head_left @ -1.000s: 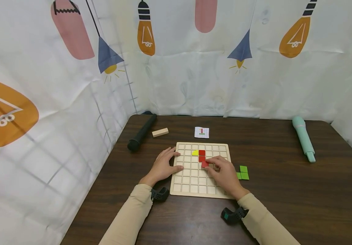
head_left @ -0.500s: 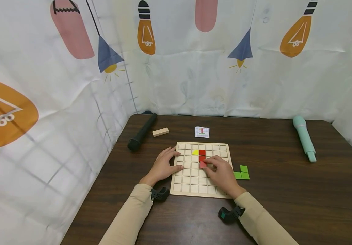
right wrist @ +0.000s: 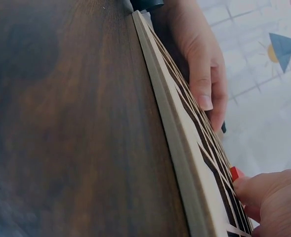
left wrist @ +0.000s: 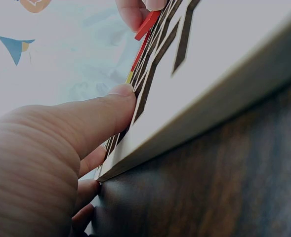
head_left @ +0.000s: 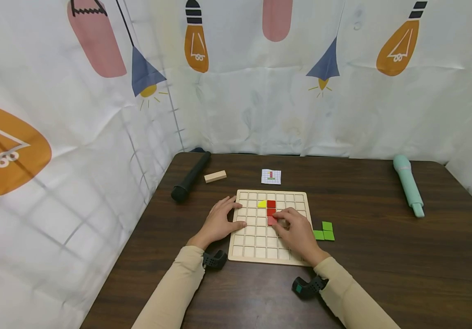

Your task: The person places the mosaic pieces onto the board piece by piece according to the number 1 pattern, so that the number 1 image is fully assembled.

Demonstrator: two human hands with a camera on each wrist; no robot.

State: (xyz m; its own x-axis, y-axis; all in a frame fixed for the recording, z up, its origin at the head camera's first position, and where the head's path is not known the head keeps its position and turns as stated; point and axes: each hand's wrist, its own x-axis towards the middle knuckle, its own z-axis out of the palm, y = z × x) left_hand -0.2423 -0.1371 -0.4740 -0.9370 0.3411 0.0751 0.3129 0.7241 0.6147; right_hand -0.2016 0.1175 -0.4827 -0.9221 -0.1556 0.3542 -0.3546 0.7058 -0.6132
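Observation:
A pale wooden grid board (head_left: pixel 249 252) lies on the table with a yellow piece (head_left: pixel 262 204) and two red tiles, one being the upper red tile (head_left: pixel 271 204), in its cells. My right hand (head_left: pixel 297 234) pinches another red tile (head_left: pixel 271 221) between thumb and fingers, just below those two in the same column. In the left wrist view that held red tile (left wrist: pixel 146 25) looks tilted against the board. My left hand (head_left: pixel 216 223) rests on the board's left edge, thumb and fingers spread over the rim. Several green tiles (head_left: pixel 328 235) lie right of the board, partly behind my right hand.
A small printed grid card (head_left: pixel 270 177) lies beyond the board. Left of it are a wooden block (head_left: pixel 215 177) and a black cylindrical object (head_left: pixel 191 178). A mint-green cylindrical object (head_left: pixel 408 185) lies at the far right. Patterned curtains (head_left: pixel 256 105) surround the dark table (head_left: pixel 384 274).
My right hand has shifted slightly left with the red tile, bringing it in line under the other red tiles. More of the green tiles shows. My left hand stays in place.

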